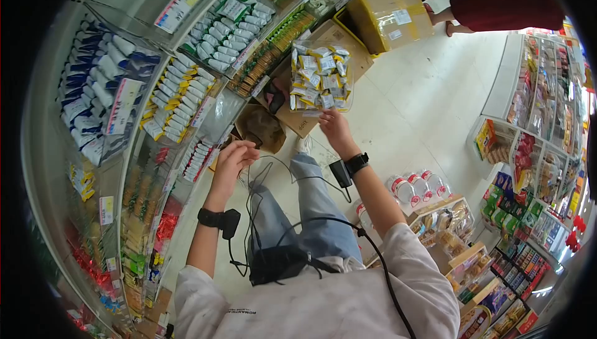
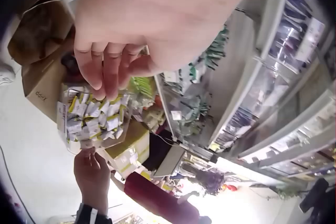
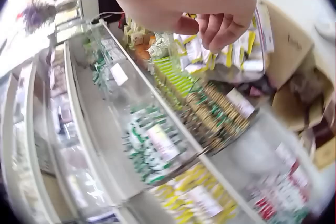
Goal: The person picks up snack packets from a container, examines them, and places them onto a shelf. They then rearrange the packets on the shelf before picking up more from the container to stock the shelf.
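A clear bin [image 1: 352, 93] full of small white-and-yellow packets [image 1: 318, 75] stands on a cardboard box [image 1: 303, 124]. At the bin's near edge is my right hand [image 1: 339, 134], its bent fingertips right by the packets. In the left wrist view its thumb and fingertips come together beside a packet [image 2: 86, 143]; I cannot tell whether they hold it. My left hand [image 1: 231, 164] hovers left of my knees, close to the shelf bins, with fingers loosely bent and nothing in them. Both wrists carry black straps with cameras.
Shelves of wrapped snacks [image 1: 177, 100] curve along the left. Behind the bin sits a taped yellow carton [image 1: 390, 19], with a person in dark red clothing [image 1: 504, 6] past it. An opened brown bag [image 1: 261, 128] lies near my feet. Bottles [image 1: 418, 187] and snack racks line the right.
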### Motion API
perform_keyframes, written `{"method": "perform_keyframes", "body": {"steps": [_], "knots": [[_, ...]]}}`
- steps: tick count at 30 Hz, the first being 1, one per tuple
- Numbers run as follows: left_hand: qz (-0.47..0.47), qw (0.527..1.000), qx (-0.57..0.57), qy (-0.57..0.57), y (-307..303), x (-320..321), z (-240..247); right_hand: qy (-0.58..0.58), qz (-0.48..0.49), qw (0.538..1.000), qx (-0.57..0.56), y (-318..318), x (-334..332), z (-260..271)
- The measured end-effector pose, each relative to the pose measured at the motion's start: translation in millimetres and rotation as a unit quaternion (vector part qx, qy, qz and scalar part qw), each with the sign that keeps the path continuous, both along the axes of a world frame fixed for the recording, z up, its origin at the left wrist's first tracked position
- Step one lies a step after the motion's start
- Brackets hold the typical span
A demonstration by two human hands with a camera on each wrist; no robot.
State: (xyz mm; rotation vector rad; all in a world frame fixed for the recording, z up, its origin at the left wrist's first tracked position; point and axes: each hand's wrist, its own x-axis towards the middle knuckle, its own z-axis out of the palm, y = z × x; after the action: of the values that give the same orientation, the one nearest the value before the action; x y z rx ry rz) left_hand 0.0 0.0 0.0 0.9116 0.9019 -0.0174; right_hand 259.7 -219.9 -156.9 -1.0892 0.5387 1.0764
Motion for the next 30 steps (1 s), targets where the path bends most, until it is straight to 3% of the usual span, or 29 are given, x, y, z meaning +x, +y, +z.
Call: {"method": "perform_keyframes", "body": {"steps": [2,3,5,8,10,13,16,19,25,28,30], "knots": [[0.044,0.995,-0.088,0.024,-13.3,-17.7,-3.9,-0.134,0.080,0.978,-0.141,-25.6,-3.6,8.8],[0.048,0.996,-0.080,0.013,20.4,9.9,-79.5,-0.237,0.130,0.951,-0.151,11.0,38.7,-64.2],[0.054,0.993,-0.107,0.026,13.4,5.8,-111.2,-0.399,0.235,0.863,-0.203,-5.7,55.4,-109.3],[0.015,0.995,-0.086,0.041,2.1,14.6,-143.2,-0.518,0.299,0.762,-0.246,1.1,66.4,-113.3],[-0.014,0.997,-0.063,0.044,-7.2,24.6,-165.4,-0.566,0.350,0.704,-0.248,8.4,76.0,-114.7],[-0.067,0.996,-0.005,0.054,-20.8,41.3,-196.8,-0.547,0.452,0.575,-0.407,28.1,72.5,-108.9],[-0.095,0.994,0.029,0.035,-34.7,56.5,-208.9,-0.561,0.452,0.545,-0.429,33.0,72.4,-122.5],[-0.097,0.994,0.036,0.019,-41.3,69.5,-210.4,-0.556,0.444,0.554,-0.431,28.9,73.2,-126.6],[-0.097,0.994,0.044,0.001,-53.0,93.9,-218.5,-0.461,0.370,0.743,-0.313,7.2,70.0,-86.2],[-0.083,0.996,0.023,-0.033,-51.4,116.1,-214.4,-0.311,0.252,0.914,-0.058,0.5,70.9,-80.7],[-0.049,0.997,0.023,-0.064,-58.9,126.1,-211.0,-0.265,0.252,0.930,0.018,2.2,63.7,-60.4]]}}
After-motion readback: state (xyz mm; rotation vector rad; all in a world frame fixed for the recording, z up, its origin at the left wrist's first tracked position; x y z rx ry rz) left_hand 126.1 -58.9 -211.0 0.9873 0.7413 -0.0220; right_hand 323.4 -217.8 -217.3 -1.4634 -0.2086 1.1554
